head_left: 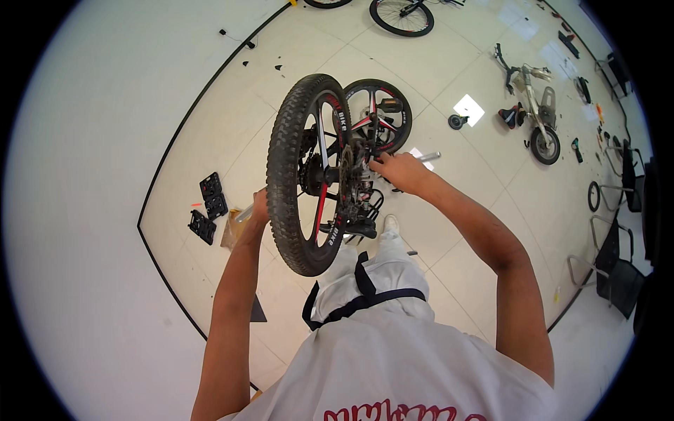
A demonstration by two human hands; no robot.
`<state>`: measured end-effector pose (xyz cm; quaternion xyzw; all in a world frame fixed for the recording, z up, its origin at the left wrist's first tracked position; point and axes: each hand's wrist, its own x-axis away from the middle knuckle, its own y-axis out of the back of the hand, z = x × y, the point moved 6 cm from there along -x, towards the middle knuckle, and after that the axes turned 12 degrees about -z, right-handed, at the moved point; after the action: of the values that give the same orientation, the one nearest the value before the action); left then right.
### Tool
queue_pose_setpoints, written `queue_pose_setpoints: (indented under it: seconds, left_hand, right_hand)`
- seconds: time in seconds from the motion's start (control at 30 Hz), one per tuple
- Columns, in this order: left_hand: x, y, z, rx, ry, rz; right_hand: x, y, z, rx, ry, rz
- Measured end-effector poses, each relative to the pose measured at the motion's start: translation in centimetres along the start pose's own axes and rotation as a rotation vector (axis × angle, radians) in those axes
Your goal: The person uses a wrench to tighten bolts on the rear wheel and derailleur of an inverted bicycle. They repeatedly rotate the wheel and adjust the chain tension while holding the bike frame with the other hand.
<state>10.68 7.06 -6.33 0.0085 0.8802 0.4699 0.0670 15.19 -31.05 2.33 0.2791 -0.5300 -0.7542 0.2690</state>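
Head view, left to right: black cases [211,186] on floor [463,238]; silver bar [244,212] beside left hand [261,205], fingers hidden, grip cannot be told; bike [346,168] between both hands, fat wheel [279,175] leftmost; right hand [394,171], fingers curled at gears [359,186], hold unclear; small bike [536,112]; black chair [622,284].

Matt, rough rubber is seen on the knobbly bicycle tyre [281,175]; beneath it, glossy floor tiles [456,281] are laid.
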Motion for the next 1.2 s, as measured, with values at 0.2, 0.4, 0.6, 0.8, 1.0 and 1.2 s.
queue_pose_setpoints:
  seconds: [0.2,0.4,0.6,0.8,1.0,1.2]
  left_hand:
    - [-0.3,0.3,-1.0,-0.006,0.03,-0.005]
    - [-0.5,0.7,-2.3,0.037,0.084,0.015]
    - [-0.7,0.8,-2.4,-0.031,0.084,-0.002]
    - [-0.6,0.5,-1.7,-0.074,0.093,0.028]
    - [-0.6,0.1,-1.1,-0.076,0.056,-0.006]
    - [-0.5,-0.1,-0.8,-0.061,0.097,0.019]
  right_hand:
    - [2.1,0.3,1.1,-0.066,-0.134,-0.117]
    - [2.9,-1.7,0.6,-0.481,-0.342,-0.152]
    - [4.0,-3.6,-0.4,-0.756,-0.585,-0.246]
    - [3.6,-6.1,-1.3,-0.615,-0.412,-0.162]
    - [2.2,-6.1,-2.0,-0.301,-0.241,-0.288]
    - [1.2,-3.7,-1.3,-0.18,-0.193,-0.277]
